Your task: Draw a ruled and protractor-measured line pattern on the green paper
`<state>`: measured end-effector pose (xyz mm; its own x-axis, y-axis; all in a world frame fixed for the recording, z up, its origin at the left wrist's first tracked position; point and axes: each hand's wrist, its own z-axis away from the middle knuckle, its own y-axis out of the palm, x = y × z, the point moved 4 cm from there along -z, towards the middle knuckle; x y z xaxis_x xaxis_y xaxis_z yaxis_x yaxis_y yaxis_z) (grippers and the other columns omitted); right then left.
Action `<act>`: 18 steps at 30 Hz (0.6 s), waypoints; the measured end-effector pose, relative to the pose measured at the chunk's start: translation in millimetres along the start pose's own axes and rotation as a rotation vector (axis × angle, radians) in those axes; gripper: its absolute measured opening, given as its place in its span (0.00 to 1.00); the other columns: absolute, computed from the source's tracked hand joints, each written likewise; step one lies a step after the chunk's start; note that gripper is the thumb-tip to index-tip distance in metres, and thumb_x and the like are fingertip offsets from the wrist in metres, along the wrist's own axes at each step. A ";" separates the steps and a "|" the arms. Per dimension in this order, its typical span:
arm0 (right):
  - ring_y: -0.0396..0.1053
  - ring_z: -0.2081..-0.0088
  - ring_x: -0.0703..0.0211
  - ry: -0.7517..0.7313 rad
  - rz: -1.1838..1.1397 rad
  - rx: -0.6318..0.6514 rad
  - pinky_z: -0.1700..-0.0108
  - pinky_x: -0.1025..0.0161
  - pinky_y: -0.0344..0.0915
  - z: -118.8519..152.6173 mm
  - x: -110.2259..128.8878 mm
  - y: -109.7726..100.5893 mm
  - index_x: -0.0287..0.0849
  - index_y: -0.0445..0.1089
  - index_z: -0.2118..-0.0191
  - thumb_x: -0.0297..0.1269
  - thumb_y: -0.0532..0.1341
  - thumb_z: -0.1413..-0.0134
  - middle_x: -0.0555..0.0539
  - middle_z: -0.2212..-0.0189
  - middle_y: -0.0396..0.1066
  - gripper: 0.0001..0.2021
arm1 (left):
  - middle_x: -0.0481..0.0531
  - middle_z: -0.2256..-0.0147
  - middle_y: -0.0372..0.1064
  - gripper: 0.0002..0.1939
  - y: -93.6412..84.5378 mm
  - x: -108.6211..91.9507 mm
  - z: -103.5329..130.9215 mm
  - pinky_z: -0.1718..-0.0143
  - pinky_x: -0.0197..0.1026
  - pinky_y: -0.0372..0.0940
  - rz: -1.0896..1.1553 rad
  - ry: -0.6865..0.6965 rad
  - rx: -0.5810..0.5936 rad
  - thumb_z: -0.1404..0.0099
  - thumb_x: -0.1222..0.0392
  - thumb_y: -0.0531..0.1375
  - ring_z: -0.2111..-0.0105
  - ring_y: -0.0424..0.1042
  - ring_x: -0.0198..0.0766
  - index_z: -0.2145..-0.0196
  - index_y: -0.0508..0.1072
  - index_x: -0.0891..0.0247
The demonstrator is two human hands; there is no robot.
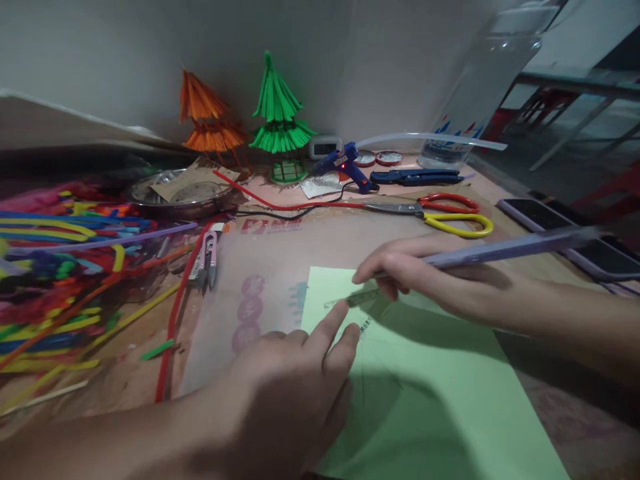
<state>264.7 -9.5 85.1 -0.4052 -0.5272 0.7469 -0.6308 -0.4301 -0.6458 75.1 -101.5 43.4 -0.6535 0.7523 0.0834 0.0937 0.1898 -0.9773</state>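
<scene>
A light green sheet of paper (430, 407) lies on the work surface under both hands. On its upper part rests a clear plastic ruler-like tool (363, 298) with printed scale marks; its full outline is hard to make out. My left hand (295, 380) reaches in from below, index finger stretched out and its tip touching the clear tool, the other fingers loosely bent. My right hand (420, 273) is closed around a long pale purple pen (500, 248), tilted with its back end to the right. The pen's tip is hidden by my right fingers, close to the tool's edge.
Pipe cleaners (55, 267) pile up at left, near thread snips (207, 260) and a metal dish (185, 193). Behind stand orange (207, 113) and green (280, 113) pagoda-like models, a glue gun (347, 167), pliers (417, 177), scissors (440, 213), a bottle (465, 100) and a phone (565, 233).
</scene>
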 end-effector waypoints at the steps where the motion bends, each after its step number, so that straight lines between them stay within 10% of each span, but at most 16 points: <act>1: 0.69 0.72 0.62 0.024 0.003 0.010 0.71 0.65 0.61 -9.2 1.7 4.0 0.42 0.77 0.59 0.38 0.56 0.29 0.51 0.73 0.73 0.13 | 0.64 0.36 0.71 0.23 -0.1 0.2 -0.1 0.75 0.43 0.73 -0.005 0.000 -0.003 0.26 0.59 0.53 0.72 0.80 0.41 0.38 0.75 0.67; 8: 0.61 0.77 0.66 0.223 -0.201 -0.006 0.79 0.69 0.54 -39.4 -15.4 36.7 0.44 0.64 0.69 0.40 0.64 0.41 0.55 0.77 0.67 0.10 | 0.69 0.35 0.68 0.28 4.5 -1.6 -3.3 0.76 0.44 0.70 -0.065 0.046 0.196 0.26 0.53 0.54 0.72 0.80 0.44 0.33 0.69 0.65; 18: 0.53 0.80 0.69 0.101 -0.194 -0.042 0.81 0.69 0.46 -36.1 -12.6 41.5 0.45 0.60 0.75 0.38 0.66 0.42 0.57 0.81 0.61 0.15 | 0.73 0.42 0.75 0.32 6.7 -2.6 -1.1 0.75 0.48 0.70 -0.003 0.111 0.238 0.30 0.65 0.52 0.68 0.81 0.53 0.29 0.61 0.72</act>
<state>219.8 5.8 54.6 -0.3365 -0.3600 0.8701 -0.7294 -0.4847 -0.4826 78.2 -101.5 36.8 -0.5657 0.8192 0.0944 -0.0957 0.0485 -0.9942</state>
